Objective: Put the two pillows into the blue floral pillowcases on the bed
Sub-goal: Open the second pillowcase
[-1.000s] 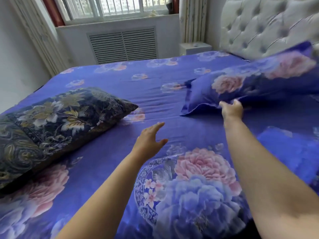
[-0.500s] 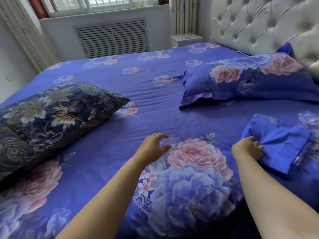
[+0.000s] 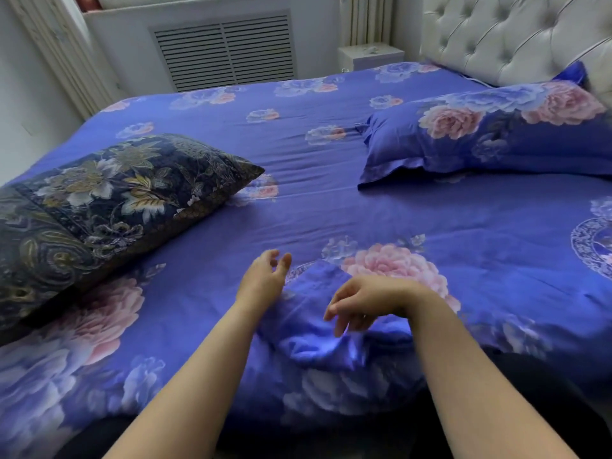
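Half a second on, I have dragged the folded blue pillowcase [image 3: 318,326] from the right to lower centre of frame; my right hand [image 3: 367,301] hovers over it, fingers loosely curled, gripping nothing. My left hand [image 3: 265,279] hangs open beside it. One cased pillow [image 3: 496,134] lies upper right; the dark pillow [image 3: 109,207], left, awaits casing.

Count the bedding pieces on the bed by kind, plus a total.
Pillows already in a blue floral case: 1, the cased pillow by the headboard.
Pillows without one: 1, the dark floral pillow.
Empty blue pillowcases: 1, the loose pillowcase lying under the left hand and right hand.
Total: 3.
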